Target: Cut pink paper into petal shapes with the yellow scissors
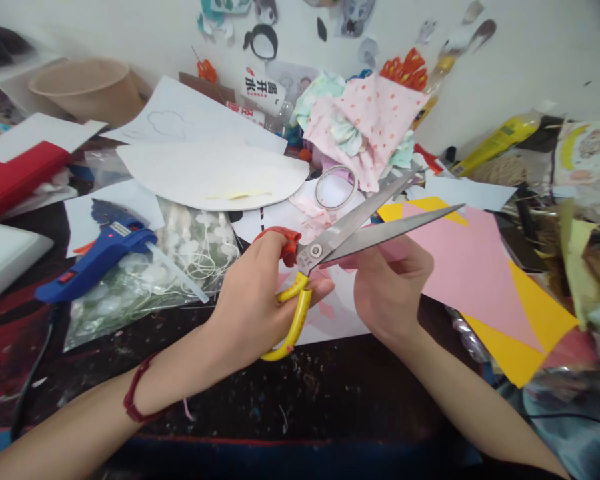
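My left hand (253, 300) grips a large pair of scissors (370, 235) by its yellow handle, with a reddish-orange wrap on the other handle. The two metal blades stand apart and point up to the right. My right hand (393, 293) is closed just below the lower blade, pinching a small pink piece (399, 247) that looks like paper. The blades and fingers hide most of this piece. Beneath both hands lies a white sheet (337, 320) with pink scraps on it. Pink paper (470, 267) rests on yellow paper (555, 307) to the right.
A blue glue gun (100, 253) with its cord lies at left, beside a plastic bag of white strings (180, 260). Behind are a white board (205, 175), a tape roll (336, 188) and dotted pink cloth (365, 123). A yellow bottle (500, 140) leans at the back right.
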A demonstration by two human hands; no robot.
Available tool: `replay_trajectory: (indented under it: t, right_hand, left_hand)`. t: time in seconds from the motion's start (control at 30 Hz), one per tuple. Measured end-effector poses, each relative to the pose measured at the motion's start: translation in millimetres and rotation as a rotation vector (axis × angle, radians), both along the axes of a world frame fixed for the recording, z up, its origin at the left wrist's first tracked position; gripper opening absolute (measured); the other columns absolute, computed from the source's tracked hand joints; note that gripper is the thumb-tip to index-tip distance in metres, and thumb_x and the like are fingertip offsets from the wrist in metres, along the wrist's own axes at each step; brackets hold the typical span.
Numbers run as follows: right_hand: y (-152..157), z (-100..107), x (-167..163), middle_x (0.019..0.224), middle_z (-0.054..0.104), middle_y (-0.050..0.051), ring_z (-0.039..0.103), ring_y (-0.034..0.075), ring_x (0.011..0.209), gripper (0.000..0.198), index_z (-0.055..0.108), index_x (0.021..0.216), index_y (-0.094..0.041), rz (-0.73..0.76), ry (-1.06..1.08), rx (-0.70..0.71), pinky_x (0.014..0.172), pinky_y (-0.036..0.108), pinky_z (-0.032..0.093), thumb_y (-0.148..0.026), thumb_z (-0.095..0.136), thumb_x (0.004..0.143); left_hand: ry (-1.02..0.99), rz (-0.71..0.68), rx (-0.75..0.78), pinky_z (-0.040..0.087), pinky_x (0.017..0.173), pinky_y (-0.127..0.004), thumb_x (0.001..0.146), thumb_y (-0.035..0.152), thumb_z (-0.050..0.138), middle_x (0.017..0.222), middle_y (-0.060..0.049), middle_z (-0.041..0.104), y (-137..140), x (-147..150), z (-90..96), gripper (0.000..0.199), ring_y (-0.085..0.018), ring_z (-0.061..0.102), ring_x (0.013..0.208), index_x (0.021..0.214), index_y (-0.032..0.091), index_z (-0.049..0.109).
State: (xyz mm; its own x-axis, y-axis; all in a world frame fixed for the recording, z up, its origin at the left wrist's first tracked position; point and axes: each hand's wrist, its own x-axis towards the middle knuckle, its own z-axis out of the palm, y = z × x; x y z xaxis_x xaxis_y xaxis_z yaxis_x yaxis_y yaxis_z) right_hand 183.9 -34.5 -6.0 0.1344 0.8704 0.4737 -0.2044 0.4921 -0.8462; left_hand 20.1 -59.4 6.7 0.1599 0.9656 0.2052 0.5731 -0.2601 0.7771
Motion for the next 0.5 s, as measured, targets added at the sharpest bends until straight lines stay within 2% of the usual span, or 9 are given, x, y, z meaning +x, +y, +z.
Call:
replay_trajectory:
  t: [0.27,0.5]
  right_hand:
    - [-0.4,2.3,1.8,0.07,0.076,-0.005,0.07,0.011,0.064,0.008,0.079,0.078,-0.028,0.048,-0.004,0.02,0.062,0.025,0.058,-0.023,0.076,0.083]
    - [-0.5,1.5,0.6,0.067,0.075,-0.006,0.07,0.01,0.062,0.008,0.078,0.077,-0.028,0.033,-0.007,0.032,0.06,0.026,0.058,-0.023,0.077,0.083]
  left_hand:
    - [-0.007,-0.014,-0.012,0.041,0.075,-0.035,0.085,0.046,0.06,0.092,-0.004,0.057,-1.6,-0.3,0.3,0.034,-0.019,0.052,0.082,0.099,0.018,0.048]
    - [0.032,-0.006,0.004,0.038,0.067,-0.032,0.085,0.042,0.057,0.083,0.0,0.051,-0.8,-1.8,-0.3,0.027,-0.014,0.044,0.071,0.095,0.019,0.045]
